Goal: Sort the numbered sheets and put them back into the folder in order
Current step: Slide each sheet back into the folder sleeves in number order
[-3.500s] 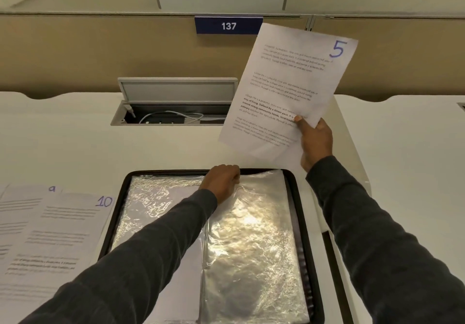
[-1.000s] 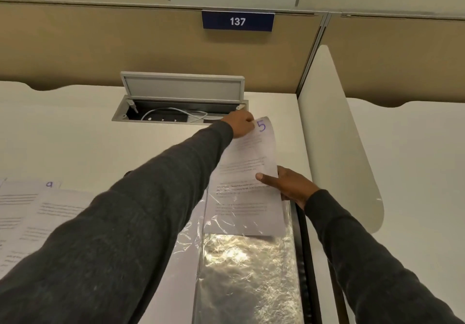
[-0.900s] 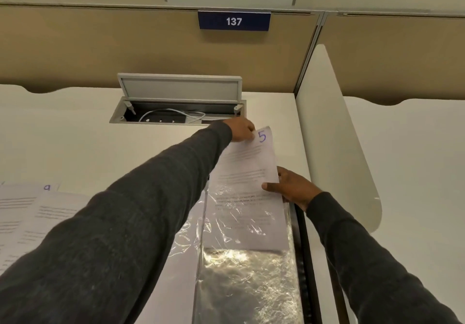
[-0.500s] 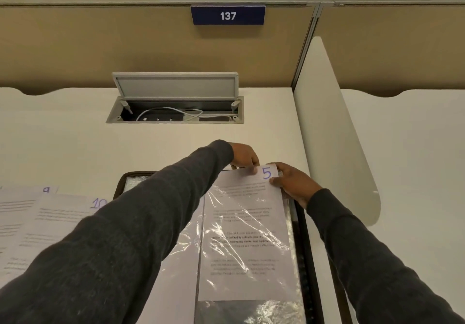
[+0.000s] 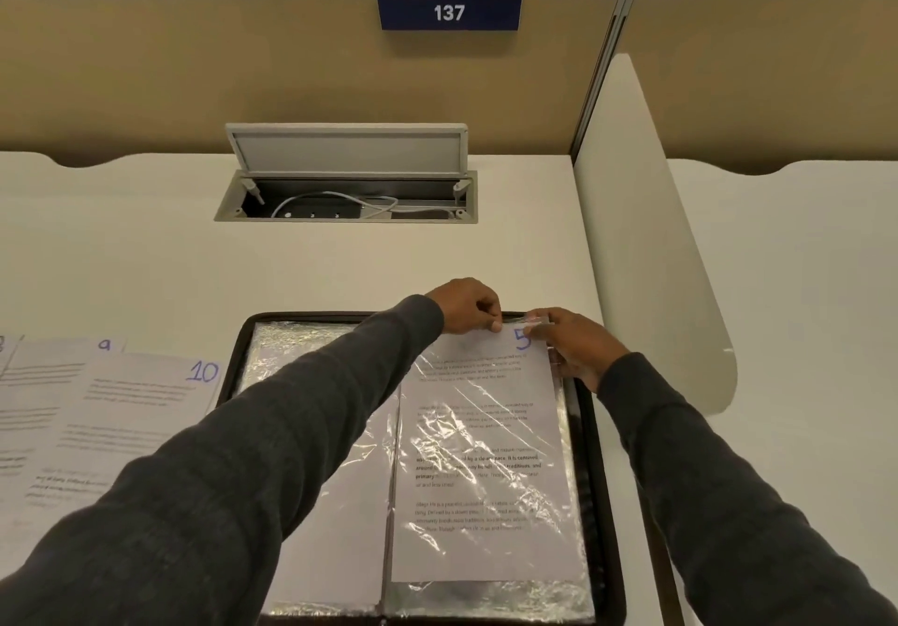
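Over the last few seconds sheet 5 (image 5: 486, 455) had come down from the air at the upper right and slid almost fully into its pocket, its top edge now level with the mouth instead of sticking out well beyond it. The pale desk (image 5: 146, 261) filled most of the frame, with a curved divider (image 5: 646, 246) at the right and an open cable hatch (image 5: 345, 198) at upper centre. The black folder (image 5: 595, 455) lay open at lower centre, and sheet 5 sat on its right-hand page under the crinkled clear sleeve (image 5: 486, 599), a strip of empty plastic showing below the paper's bottom edge. At the left edge lay sheet 10 (image 5: 141, 411), overlapping sheet 9 (image 5: 58, 358), both waiting outside the folder. The left hand (image 5: 466, 307) pinched the sleeve's top edge near the middle, and the right hand (image 5: 571, 348), just beside it, pinched the top right corner next to the written 5; the two hands were close but not touching. The step in hand looked like seating the fifth sheet, roughly midway through the filing. The next move probably called for nudging the paper down the last bit, smoothing the mouth shut, then turning to a fresh pocket for the sixth sheet, which was not identifiable in view.
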The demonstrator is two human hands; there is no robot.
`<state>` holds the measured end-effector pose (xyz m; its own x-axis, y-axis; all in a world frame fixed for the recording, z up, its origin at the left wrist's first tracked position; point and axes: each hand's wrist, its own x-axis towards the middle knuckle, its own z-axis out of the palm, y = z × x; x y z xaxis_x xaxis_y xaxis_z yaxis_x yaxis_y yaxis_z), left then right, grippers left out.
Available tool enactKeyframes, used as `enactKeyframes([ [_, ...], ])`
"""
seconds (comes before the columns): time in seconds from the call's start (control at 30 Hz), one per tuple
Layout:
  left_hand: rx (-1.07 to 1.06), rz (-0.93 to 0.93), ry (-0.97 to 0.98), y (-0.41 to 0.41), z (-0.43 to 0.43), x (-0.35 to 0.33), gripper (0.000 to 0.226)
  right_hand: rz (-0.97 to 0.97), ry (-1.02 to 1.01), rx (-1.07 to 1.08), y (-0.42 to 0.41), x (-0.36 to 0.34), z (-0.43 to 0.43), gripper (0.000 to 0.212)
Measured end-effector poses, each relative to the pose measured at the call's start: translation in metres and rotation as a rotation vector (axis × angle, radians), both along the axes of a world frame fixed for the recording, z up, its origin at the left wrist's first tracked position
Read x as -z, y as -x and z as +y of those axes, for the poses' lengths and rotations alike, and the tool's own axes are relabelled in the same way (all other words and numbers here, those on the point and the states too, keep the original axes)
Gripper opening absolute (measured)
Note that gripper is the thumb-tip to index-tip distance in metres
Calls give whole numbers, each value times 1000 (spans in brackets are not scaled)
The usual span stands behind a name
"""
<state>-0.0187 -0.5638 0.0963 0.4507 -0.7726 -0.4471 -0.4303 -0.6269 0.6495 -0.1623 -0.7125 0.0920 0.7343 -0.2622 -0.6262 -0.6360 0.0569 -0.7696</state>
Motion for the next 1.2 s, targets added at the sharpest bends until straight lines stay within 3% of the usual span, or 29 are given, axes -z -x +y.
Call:
enactKeyframes([
  [0.3,-236,82,128,16,16,9,14,164,-103,-67,63,7,15,30],
  [0.37,-248,-45,157,22,23,12,5,174,-135,-71,75,11,20,33],
  [0.47,-327,-361,277,35,38,11,19,152,-154,-77,84,12,27,36],
  [0.53,-417,-399,350,48,53,-1,23,97,-187,-68,83,5,35,37],
  [0.67,-612,-153,349,72,100,-32,41,-53,-289,-61,70,-29,73,40],
  [0.83,-847,443,357,73,177,-65,86,-212,-387,-244,48,-59,146,53],
  [0.93,-869,656,387,63,230,-62,80,-222,-247,-409,35,-59,198,59],
  [1.03,-841,706,378,55,280,-49,61,-207,75,-596,26,-46,245,72],
  [1.2,-866,210,26,41,327,-5,28,-131,667,-956,17,4,300,85],
])
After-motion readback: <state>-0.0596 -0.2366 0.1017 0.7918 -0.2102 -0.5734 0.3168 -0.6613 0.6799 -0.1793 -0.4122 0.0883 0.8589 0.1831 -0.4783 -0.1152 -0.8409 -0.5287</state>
